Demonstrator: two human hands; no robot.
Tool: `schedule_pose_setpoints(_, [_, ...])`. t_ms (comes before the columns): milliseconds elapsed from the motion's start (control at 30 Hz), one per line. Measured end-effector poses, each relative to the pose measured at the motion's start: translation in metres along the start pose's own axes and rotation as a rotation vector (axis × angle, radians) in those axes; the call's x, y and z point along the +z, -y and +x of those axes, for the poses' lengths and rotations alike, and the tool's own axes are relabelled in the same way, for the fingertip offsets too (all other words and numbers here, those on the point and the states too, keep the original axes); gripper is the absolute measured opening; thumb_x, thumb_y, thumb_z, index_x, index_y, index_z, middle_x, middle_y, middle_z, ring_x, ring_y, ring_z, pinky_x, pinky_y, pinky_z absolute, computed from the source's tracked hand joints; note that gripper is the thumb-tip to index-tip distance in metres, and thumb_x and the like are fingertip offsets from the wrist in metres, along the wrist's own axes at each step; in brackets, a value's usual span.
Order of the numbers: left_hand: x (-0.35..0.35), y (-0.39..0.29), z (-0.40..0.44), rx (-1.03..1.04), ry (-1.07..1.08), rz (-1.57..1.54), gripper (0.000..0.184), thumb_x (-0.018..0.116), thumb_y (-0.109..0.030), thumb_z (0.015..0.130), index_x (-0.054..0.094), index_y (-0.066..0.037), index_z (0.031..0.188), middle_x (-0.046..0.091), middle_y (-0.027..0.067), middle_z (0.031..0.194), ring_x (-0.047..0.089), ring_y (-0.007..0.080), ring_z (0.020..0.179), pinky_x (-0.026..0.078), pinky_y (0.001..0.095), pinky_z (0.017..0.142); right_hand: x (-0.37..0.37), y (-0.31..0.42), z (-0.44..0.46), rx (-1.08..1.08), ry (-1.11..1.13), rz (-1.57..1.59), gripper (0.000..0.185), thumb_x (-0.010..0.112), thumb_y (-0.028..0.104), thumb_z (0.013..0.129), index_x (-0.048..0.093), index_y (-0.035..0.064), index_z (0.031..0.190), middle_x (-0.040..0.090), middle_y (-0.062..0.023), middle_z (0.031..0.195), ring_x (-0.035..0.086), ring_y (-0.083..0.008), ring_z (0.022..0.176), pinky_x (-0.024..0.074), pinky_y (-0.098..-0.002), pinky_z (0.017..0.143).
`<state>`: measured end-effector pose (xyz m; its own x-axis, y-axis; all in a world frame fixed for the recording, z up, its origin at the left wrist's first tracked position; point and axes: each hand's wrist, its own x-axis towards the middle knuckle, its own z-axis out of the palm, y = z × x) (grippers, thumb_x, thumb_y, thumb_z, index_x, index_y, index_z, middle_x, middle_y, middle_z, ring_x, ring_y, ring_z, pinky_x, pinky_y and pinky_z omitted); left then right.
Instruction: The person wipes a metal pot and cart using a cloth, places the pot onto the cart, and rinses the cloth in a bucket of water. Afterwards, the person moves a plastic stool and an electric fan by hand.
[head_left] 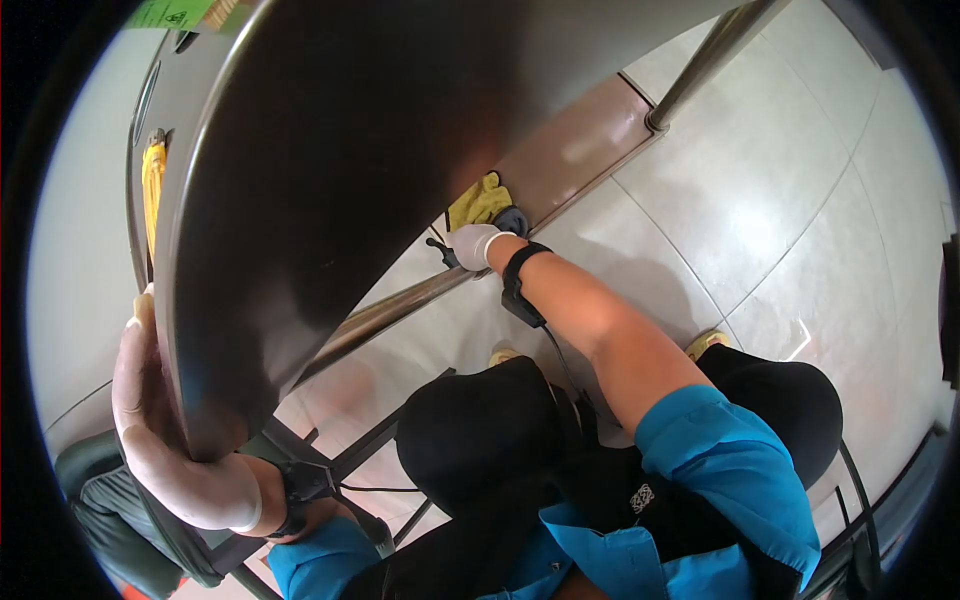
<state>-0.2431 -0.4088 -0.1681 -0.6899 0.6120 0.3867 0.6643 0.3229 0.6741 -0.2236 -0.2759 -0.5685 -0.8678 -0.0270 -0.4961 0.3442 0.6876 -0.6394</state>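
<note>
Head view: left hand [190, 482] curled along the tabletop [330, 180] edge, right hand [470, 247] by yellow cloth [478, 203] beneath it; I couldn't tell either grip; slack fingers risked a drop.

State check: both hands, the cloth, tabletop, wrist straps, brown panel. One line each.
Left hand: gloved, at the tabletop's edge; grip unclear.
Right hand: gloved, beside the cloth; fingers hidden, grip unclear.
Yellow cloth: crumpled, partly hidden.
Tabletop: dark, glossy, reflecting light.
Left wrist strap: fastened around the wrist.
Right wrist strap: fastened around the wrist.
Brown panel: shiny, partly covered from view by the tabletop.
</note>
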Motion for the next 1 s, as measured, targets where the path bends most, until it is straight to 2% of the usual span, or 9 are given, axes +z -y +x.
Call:
schedule_pose_setpoints(167, [0.004,-0.001,-0.001,-0.003,-0.028,-0.003,0.063,0.023,-0.042,0.097,0.047,0.007,0.128,0.058,0.0195,0.119,0.06,0.0257,0.109,0.047,0.0342,0.096,-0.001,-0.009,0.025,0.025,0.141,0.037,0.032,0.061,0.017,0.081,0.063,0.0023,0.109,0.065,-0.0182,0.109,0.064,-0.0343,0.098,0.0506,-0.0395,0.081])
schedule_pose_setpoints(233, [0.003,0.001,-0.002,0.012,-0.028,0.002,0.063,0.024,-0.043,0.097,0.047,0.007,0.128,0.059,0.0193,0.119,0.06,0.0256,0.109,0.047,0.034,0.095,0.007,-0.012,0.013,0.0,-0.207,0.194,0.032,0.061,0.015,0.08,0.06,0.002,0.11,0.065,-0.0195,0.107,0.064,-0.0346,0.098,0.0504,-0.0417,0.081])
schedule_pose_setpoints(567, [0.004,-0.004,0.0,-0.001,-0.013,0.062,0.061,0.019,-0.04,0.099,0.047,0.005,0.129,0.058,0.0184,0.119,0.058,0.0256,0.11,0.047,0.0344,0.098,0.004,-0.012,0.021,-0.054,0.001,0.029,0.03,0.05,0.015,0.083,0.067,0.0006,0.104,0.066,-0.0193,0.105,0.063,-0.0331,0.099,0.0497,-0.0399,0.083])
schedule_pose_setpoints(667, [0.003,-0.002,-0.002,0.101,0.013,0.189,0.061,0.018,-0.038,0.098,0.047,0.006,0.128,0.058,0.019,0.119,0.058,0.0255,0.11,0.048,0.0351,0.097,-0.002,-0.028,0.006,-0.142,-0.202,0.519,0.03,0.05,0.017,0.084,0.066,0.0006,0.104,0.066,-0.0194,0.103,0.063,-0.0324,0.095,0.0474,-0.0354,0.085])
schedule_pose_setpoints(700, [0.0,0.003,-0.002,0.078,-0.002,0.063,0.061,0.017,-0.037,0.098,0.047,0.007,0.128,0.058,0.0194,0.119,0.058,0.0255,0.11,0.048,0.0353,0.097,0.016,-0.053,0.033,-0.228,-0.25,0.372,0.032,0.05,0.017,0.086,0.063,0.0009,0.11,0.067,-0.0184,0.101,0.063,-0.0316,0.095,0.047,-0.0363,0.085])
schedule_pose_setpoints(767, [-0.002,0.007,-0.005,0.045,-0.011,-0.063,0.06,0.017,-0.036,0.098,0.047,0.007,0.128,0.058,0.0197,0.119,0.058,0.0255,0.11,0.048,0.0354,0.097,0.04,-0.068,0.065,-0.024,-0.284,0.831,0.033,0.049,0.018,0.087,0.061,0.0025,0.113,0.067,-0.0174,0.099,0.063,-0.0309,0.096,0.0471,-0.037,0.085])
schedule_pose_setpoints(833, [-0.003,0.006,-0.004,0.043,0.009,-0.125,0.06,0.017,-0.036,0.098,0.046,0.008,0.128,0.058,0.0203,0.119,0.058,0.026,0.11,0.047,0.0352,0.098,0.028,-0.05,0.038,-0.026,-0.388,0.657,0.031,0.048,0.017,0.087,0.059,0.0035,0.114,0.066,-0.0181,0.103,0.063,-0.0325,0.095,0.0478,-0.0386,0.085])
schedule_pose_setpoints(900, [-0.008,0.008,-0.004,0.037,0.026,-0.133,0.061,0.017,-0.037,0.098,0.045,0.008,0.129,0.057,0.0202,0.12,0.058,0.0263,0.111,0.046,0.0357,0.099,0.023,-0.02,0.019,-0.087,-0.17,0.057,0.028,0.046,0.015,0.088,0.059,0.0038,0.11,0.064,-0.0191,0.107,0.063,-0.035,0.096,0.048,-0.0414,0.085])
schedule_pose_setpoints(1000, [-0.009,0.009,-0.005,0.051,0.034,-0.132,0.061,0.017,-0.037,0.098,0.045,0.008,0.129,0.057,0.0204,0.12,0.057,0.0261,0.112,0.046,0.0365,0.098,0.02,-0.004,0.006,-0.011,-0.172,0.137,0.029,0.048,0.018,0.087,0.058,0.0045,0.111,0.065,-0.0198,0.105,0.062,-0.0367,0.096,0.0483,-0.0431,0.084])
